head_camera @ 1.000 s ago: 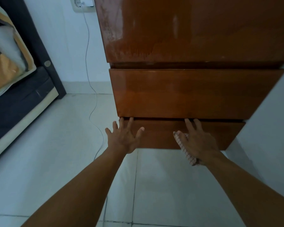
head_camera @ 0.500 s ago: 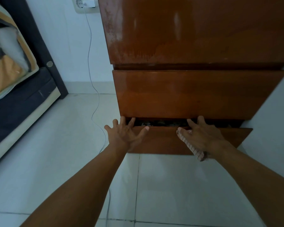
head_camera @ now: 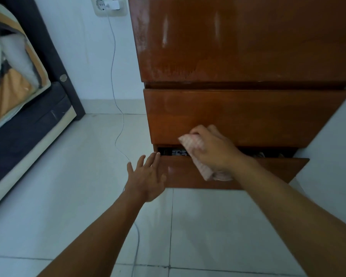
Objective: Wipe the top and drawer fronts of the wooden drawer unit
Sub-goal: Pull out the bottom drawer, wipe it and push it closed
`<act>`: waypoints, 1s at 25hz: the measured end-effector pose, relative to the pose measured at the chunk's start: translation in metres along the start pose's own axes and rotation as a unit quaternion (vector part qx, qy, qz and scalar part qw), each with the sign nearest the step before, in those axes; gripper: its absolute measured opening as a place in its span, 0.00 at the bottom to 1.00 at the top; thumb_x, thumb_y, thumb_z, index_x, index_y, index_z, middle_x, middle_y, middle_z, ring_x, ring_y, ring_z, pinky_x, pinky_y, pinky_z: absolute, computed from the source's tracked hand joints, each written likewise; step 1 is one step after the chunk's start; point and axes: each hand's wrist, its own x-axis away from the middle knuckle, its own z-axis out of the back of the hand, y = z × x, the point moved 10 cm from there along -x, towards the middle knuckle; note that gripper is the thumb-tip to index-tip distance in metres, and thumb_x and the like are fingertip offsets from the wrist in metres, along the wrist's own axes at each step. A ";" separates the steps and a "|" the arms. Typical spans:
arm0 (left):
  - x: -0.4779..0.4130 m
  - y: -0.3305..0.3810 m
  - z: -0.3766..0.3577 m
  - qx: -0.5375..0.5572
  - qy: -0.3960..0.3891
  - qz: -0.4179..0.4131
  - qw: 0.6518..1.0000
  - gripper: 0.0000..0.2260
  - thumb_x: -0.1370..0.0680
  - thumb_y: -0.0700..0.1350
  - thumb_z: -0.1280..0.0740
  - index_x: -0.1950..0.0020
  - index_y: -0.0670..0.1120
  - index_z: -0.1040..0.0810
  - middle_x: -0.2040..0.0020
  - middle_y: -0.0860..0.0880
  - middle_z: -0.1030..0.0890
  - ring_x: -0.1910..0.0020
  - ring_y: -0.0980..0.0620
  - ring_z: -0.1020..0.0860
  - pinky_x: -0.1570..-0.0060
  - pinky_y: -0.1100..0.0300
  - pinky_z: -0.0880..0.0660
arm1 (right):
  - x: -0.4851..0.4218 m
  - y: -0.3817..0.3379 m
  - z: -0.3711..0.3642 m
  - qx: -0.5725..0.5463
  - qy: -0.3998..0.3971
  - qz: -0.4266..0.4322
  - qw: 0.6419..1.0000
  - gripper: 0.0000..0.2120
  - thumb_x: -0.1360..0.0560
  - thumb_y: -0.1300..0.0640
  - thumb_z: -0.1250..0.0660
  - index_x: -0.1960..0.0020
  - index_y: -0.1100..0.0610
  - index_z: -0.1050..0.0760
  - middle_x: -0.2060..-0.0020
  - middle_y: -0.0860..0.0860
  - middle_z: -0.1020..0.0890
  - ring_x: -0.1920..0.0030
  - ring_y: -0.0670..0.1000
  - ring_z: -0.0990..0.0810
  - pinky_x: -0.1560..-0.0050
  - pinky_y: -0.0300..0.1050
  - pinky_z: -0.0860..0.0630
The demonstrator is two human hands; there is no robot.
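The glossy brown wooden drawer unit [head_camera: 248,47] fills the upper right, with its dusty top panel above two drawer fronts. The bottom drawer [head_camera: 268,172] stands pulled out a little, and dark contents show in the gap. My right hand [head_camera: 214,150] holds a pink checked cloth [head_camera: 196,150] against the lower edge of the middle drawer front [head_camera: 248,116]. My left hand [head_camera: 148,176] is open with fingers spread, at the bottom drawer's left corner.
A white charger cable [head_camera: 116,108] runs from a wall socket [head_camera: 110,6] down across the pale tiled floor [head_camera: 68,196], under my left arm. A dark bed frame [head_camera: 28,120] with bedding stands at the left. A white wall borders the unit's right side.
The bottom drawer has come out, opening a gap. My right hand with the cloth rose from that drawer to the middle drawer front. My left hand slid off to the drawer's left corner.
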 end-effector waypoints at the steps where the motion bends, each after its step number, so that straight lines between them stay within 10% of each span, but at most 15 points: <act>1: 0.002 -0.002 -0.005 0.001 -0.002 -0.005 1.000 0.33 0.17 0.59 0.49 0.16 0.51 0.57 0.16 0.51 0.51 0.17 0.43 0.52 0.23 0.32 0.52 | -0.007 -0.017 -0.013 0.006 0.012 0.036 0.999 0.19 0.20 0.51 0.33 0.32 0.42 0.34 0.38 0.50 0.31 0.46 0.56 0.24 0.47 0.52 0.23; 7: -0.002 -0.001 -0.009 -0.003 -0.016 -0.003 1.000 0.36 0.22 0.66 0.59 0.16 0.54 0.58 0.16 0.52 0.54 0.17 0.42 0.54 0.23 0.34 0.54 | -0.012 -0.019 -0.121 0.176 0.063 0.068 0.980 0.27 0.20 0.46 0.34 0.23 0.47 0.35 0.30 0.50 0.26 0.28 0.58 0.30 0.23 0.65 0.41; 25: 0.008 0.016 0.002 -0.139 -0.038 0.064 0.988 0.33 0.18 0.62 0.58 0.16 0.49 0.59 0.16 0.48 0.52 0.18 0.39 0.52 0.26 0.29 0.52 | 0.088 0.238 0.038 0.413 0.189 -0.106 0.885 0.17 0.21 0.58 0.42 0.35 0.60 0.26 0.43 0.62 0.19 0.41 0.66 0.23 0.31 0.68 0.37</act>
